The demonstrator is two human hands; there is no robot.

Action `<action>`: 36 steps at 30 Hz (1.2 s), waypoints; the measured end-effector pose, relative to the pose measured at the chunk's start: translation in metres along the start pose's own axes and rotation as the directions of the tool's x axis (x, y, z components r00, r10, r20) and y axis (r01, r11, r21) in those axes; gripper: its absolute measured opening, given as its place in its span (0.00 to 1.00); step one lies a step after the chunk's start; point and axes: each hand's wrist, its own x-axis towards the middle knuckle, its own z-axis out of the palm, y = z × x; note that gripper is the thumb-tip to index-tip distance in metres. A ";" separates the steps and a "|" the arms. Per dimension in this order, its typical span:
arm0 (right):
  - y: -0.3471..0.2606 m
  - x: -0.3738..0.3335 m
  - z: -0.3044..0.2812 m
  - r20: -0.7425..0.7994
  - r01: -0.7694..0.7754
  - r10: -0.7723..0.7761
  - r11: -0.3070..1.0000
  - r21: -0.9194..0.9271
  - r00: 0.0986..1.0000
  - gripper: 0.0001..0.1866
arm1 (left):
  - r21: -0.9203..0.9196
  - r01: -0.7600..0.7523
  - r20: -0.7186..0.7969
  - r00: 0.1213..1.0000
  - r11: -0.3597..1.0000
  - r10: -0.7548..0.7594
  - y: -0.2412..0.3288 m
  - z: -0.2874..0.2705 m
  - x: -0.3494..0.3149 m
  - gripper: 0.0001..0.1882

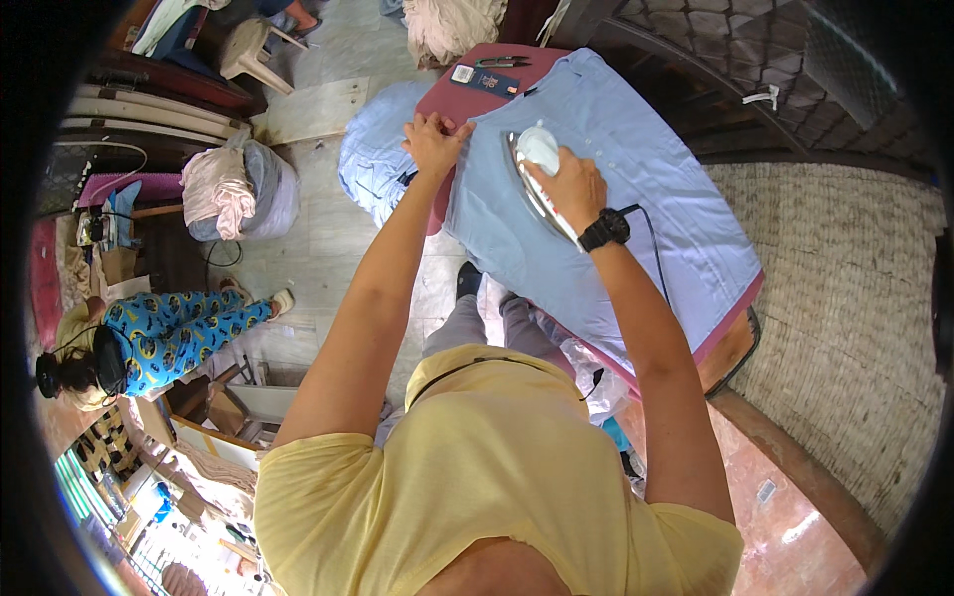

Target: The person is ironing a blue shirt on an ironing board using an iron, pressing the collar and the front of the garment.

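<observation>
Your left hand (434, 147) reaches just shy of twelve o'clock, loosely spread; your right hand (576, 189) curls closed near one.

Matt, creased cloth is seen in the blue garment (671, 214), and matt fabric is stretched over the board (447, 102). The iron (538, 149) is formed of smooth plastic and shiny metal. Gloss is shown by the pinkish floor (795, 531), roughness by the beige paving (820, 298).

Yellow short-sleeved shirt (497, 447), grey trousers (458, 326), black wristwatch (605, 229).
</observation>
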 end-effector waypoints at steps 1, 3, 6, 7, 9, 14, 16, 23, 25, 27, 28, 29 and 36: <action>0.004 0.007 -0.002 -0.032 -0.012 0.012 1.000 -0.006 0.999 0.32 | -0.016 0.009 -0.008 1.000 1.000 -0.009 0.001 0.001 0.000 0.23; 0.009 0.020 -0.005 -0.033 -0.028 0.028 1.000 0.007 0.999 0.32 | -0.029 0.066 0.001 0.998 0.997 -0.066 0.003 0.002 0.003 0.21; 0.016 0.029 0.000 -0.031 -0.037 0.037 0.999 0.003 0.999 0.32 | -0.055 0.237 0.095 0.968 0.970 -0.231 0.009 0.004 0.009 0.16; 0.015 0.031 0.002 -0.006 -0.016 0.016 1.000 0.009 1.000 0.31 | -0.082 0.306 0.151 0.945 0.948 -0.292 0.011 0.003 0.018 0.15; 0.011 0.033 0.000 0.047 0.023 -0.024 0.999 0.023 0.999 0.31 | -0.099 0.394 0.234 0.902 0.914 -0.363 0.010 0.003 0.028 0.13; -0.003 0.041 0.000 0.012 0.095 -0.095 0.995 0.000 0.995 0.30 | -0.101 0.406 0.230 0.898 0.908 -0.376 0.006 0.006 0.032 0.13; -0.008 0.043 0.006 -0.014 0.080 -0.080 0.996 0.030 0.997 0.30 | -0.080 0.394 0.251 0.897 0.916 -0.364 0.006 0.004 0.032 0.13; -0.026 0.063 0.018 -0.055 0.041 -0.038 0.998 0.052 0.998 0.27 | -0.148 0.282 0.238 0.940 0.948 -0.243 0.009 0.004 0.022 0.14; -0.036 0.065 0.022 -0.034 0.076 -0.074 0.995 0.068 0.997 0.27 | -0.183 0.265 0.223 0.949 0.947 -0.223 -0.023 0.013 0.028 0.14; -0.037 0.066 0.022 -0.001 0.104 -0.104 0.994 0.035 0.995 0.27 | -0.200 0.257 0.199 0.956 0.946 -0.217 -0.028 0.016 0.028 0.15; -0.039 0.069 0.022 -0.005 0.096 -0.096 0.995 0.033 0.995 0.28 | -0.194 0.259 0.170 0.959 0.946 -0.228 -0.029 0.018 0.027 0.15; -0.039 0.071 0.021 -0.013 0.086 -0.085 0.996 0.033 0.996 0.28 | -0.187 0.257 0.141 0.962 0.948 -0.233 -0.024 0.018 0.027 0.16; -0.027 0.064 0.024 -0.010 0.096 -0.096 0.995 0.008 0.995 0.28 | -0.087 0.198 0.191 0.965 0.976 -0.179 -0.011 0.005 0.025 0.14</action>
